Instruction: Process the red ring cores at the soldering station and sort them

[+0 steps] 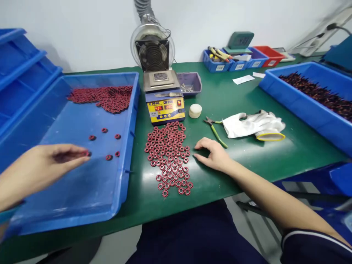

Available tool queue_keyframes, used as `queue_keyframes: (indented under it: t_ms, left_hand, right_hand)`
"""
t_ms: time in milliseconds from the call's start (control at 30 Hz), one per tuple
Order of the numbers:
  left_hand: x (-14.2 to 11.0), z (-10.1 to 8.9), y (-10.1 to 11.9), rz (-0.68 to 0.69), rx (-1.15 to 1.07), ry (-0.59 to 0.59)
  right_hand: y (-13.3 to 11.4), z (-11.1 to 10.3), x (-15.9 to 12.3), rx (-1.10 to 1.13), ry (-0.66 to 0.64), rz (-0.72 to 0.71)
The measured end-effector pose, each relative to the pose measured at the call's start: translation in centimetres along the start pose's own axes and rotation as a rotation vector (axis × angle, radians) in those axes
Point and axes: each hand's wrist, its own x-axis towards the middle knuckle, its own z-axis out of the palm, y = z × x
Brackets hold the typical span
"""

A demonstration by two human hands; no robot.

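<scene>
Left hand (46, 167): out over the blue tray (125, 157), one small red-and-black ring (88, 153) pinched between your thumb and fingertips. The ring is over the tray's floor, well apart from the pile. Five loose rings (109, 157) lie scattered to the right of your fingertips, on the same floor. Heaped rings (110, 97) fill the tray's far end, packed against its far right corner.

Right hand (216, 156): on or just above the bench (209, 183), contact unclear. Your fingers are loosely curled, thumb and forefinger parted in an open gap. Fingertips point left, just beside the spread of rings (169, 146), which lie mostly flat, crowded at the far end and looser toward you.

Beyond that spread stands a yellow-fronted unit (165, 110) with lit red digits, a metal plate (161, 77) on top. To its right, a round white tub (195, 110). Green-handled cutters (218, 135) lie past your right hand, their near handle angled toward it; white gloves (247, 126) lie just beside them.
</scene>
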Motion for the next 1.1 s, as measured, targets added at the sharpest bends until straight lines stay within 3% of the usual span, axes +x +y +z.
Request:
queue_keyframes:
  t_ms: [133,233,300,367,467,533,600,700,833,1000,1100]
  left_hand:
    - [-0.4,2.1,-6.1,0.071,-0.054,-0.106]
    - [0.4,3.3,-6.9,0.103,-0.139,-0.156]
    - [1.0,2.8,-5.6,0.04,-0.097,-0.165]
    - [1.4,1.6,-2.9,-0.071,0.042,-0.085]
    - [1.5,0.1,3.1,-0.137,0.174,0.112]
    - [1.3,0.4,7.7,-0.054,0.013,0.199]
    - [1.2,2.0,11.8,0.026,-0.274,0.119]
    - [1.5,5.5,16.1,0.211,-0.548,-0.135]
    - [2.0,8.7,17.5,0.285,-0.688,-0.279]
    - [2.1,9.1,15.8,0.302,-0.652,-0.299]
    - [2.1,9.0,15.4,0.37,-0.583,-0.358]
  right_hand:
    - [-0.2,1.0,0.5,-0.025,-0.065,-0.017]
    - [-0.6,1.4,0.6,-0.023,-0.048,0.006]
    - [-0.8,1.8,0.5,-0.033,-0.024,0.033]
    - [-1.0,2.1,0.3,-0.036,-0.012,0.055]
    - [-1.2,2.2,0.3,0.05,0.021,0.065]
    - [-1.3,1.8,0.6,0.221,0.075,0.106]
    - [-1.6,1.2,1.3,0.453,0.112,0.198]
    - [-2.9,0.4,2.9,0.726,0.099,0.315]
    - [-5.6,1.0,4.8,0.836,0.055,0.253]
    - [-7.5,3.1,5.0,0.84,0.014,0.105]
    - [-7.6,3.4,4.6,0.848,0.001,0.099]
